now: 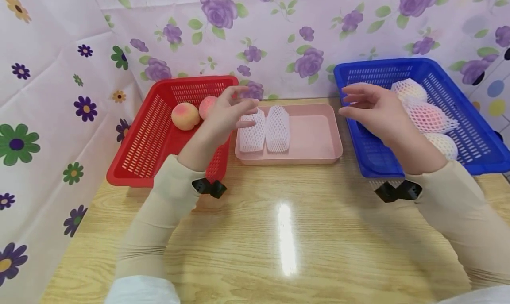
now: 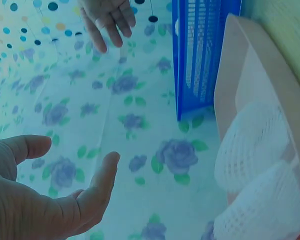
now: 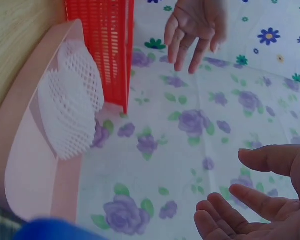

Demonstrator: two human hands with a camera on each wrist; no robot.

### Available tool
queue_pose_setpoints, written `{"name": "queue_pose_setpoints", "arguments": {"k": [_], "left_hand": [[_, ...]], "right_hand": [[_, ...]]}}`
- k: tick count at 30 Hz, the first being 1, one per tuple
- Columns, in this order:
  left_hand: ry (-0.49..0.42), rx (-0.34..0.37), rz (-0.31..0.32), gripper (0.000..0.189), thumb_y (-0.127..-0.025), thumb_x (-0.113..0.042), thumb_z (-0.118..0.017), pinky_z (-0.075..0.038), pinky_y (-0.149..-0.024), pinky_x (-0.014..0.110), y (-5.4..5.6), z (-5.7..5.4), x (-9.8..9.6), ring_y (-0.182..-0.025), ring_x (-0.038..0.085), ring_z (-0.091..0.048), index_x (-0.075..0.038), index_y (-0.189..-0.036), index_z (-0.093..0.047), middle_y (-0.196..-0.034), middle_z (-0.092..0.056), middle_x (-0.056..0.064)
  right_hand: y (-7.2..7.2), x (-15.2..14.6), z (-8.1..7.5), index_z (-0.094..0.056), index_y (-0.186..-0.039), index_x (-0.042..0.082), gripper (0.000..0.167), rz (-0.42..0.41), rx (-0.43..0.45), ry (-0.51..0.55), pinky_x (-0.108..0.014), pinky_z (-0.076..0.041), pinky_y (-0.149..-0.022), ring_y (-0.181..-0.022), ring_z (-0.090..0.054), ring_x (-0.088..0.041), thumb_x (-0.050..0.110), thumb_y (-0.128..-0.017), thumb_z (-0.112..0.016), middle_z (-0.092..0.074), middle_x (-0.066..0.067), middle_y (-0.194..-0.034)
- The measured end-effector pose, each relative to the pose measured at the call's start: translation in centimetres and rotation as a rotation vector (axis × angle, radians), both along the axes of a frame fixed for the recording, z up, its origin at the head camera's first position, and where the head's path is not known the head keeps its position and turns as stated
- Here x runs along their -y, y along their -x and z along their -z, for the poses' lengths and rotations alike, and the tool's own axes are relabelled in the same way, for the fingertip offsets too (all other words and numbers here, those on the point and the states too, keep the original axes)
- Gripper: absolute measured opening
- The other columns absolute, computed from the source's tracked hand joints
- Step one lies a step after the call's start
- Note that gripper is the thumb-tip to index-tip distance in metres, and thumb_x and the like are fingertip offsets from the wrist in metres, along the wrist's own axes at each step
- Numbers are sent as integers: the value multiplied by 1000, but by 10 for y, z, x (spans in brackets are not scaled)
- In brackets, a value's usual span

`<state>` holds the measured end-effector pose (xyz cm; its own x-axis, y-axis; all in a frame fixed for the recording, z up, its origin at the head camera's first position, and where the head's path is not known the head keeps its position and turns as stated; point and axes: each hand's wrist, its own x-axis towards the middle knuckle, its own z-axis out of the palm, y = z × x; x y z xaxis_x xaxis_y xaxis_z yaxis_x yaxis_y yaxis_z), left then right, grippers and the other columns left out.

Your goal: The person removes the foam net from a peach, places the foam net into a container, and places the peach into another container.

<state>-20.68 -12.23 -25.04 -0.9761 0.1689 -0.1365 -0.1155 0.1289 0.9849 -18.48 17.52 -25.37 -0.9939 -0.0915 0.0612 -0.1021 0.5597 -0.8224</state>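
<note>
My left hand [image 1: 227, 113] hovers between the red basket [image 1: 167, 151] and the pink tray [image 1: 312, 133], fingers spread, holding nothing. Two peaches [image 1: 185, 116] lie in the red basket, one partly behind that hand. On the tray's left half lie two white foam net sleeves [image 1: 277, 129], side by side; left fingers cover part of one. My right hand [image 1: 376, 107] is raised over the left side of the blue basket [image 1: 376, 160], also holding nothing, thumb apart from fingers. Several fruits in foam nets, one in a pink net [image 1: 428, 117], sit in the blue basket.
The baskets and tray stand on a wooden table [image 1: 247, 233], against a wall covering [image 1: 271, 43] with purple flowers. Another flowered sheet [image 1: 52, 131] hangs at the left. A small black device [image 1: 209, 187] is strapped on each wrist.
</note>
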Motion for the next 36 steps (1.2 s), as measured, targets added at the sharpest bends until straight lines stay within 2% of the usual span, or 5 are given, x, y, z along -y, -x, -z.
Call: {"name": "queue_pose_setpoints", "arguments": {"k": [12, 18, 25, 31, 36], "left_hand": [[-94, -52, 97, 49, -93, -9, -57, -52, -92, 45, -15, 15, -37, -117, 31, -55, -6, -139, -39, -128, -52, 18], [-132, -10, 127, 49, -93, -10, -59, -53, -91, 44, -16, 27, -55, -119, 32, -55, -6, -138, -40, -130, -53, 19], [-86, 24, 191, 49, -92, -14, -61, -56, -87, 39, -20, 39, -76, -114, 28, -58, -8, -137, -41, -127, -52, 16], [-114, 68, 201, 51, -91, -11, -61, -57, -84, 38, -23, 52, -93, -113, 29, -58, -4, -137, -40, -128, -52, 20], [-151, 124, 181, 53, -89, -9, -65, -57, -82, 39, -26, 63, -109, -108, 26, -60, -3, -136, -42, -126, -53, 19]], "right_hand": [[-8, -57, 6, -41, -144, 19, 66, 47, 78, -113, -5, -41, -71, -104, -48, -2, 41, -87, -67, -52, 0, -125], [-10, -79, 20, -36, -147, 15, 71, 48, 115, -177, -2, -39, -67, -98, -44, 5, 44, -88, -64, -48, -13, -132], [-10, -100, 33, -29, -149, 9, 76, 96, 156, -214, -9, -40, -68, -120, -42, -37, 47, -90, -59, -39, -29, -141], [-9, -118, 46, -31, -147, 3, 77, 146, 133, -201, -1, -36, -60, -103, -49, -12, 43, -89, -62, -41, -32, -137], [-8, -131, 55, -22, -149, 1, 82, 195, 154, -216, -46, -49, -89, -123, -37, -51, 45, -90, -60, -32, -36, -143]]}}
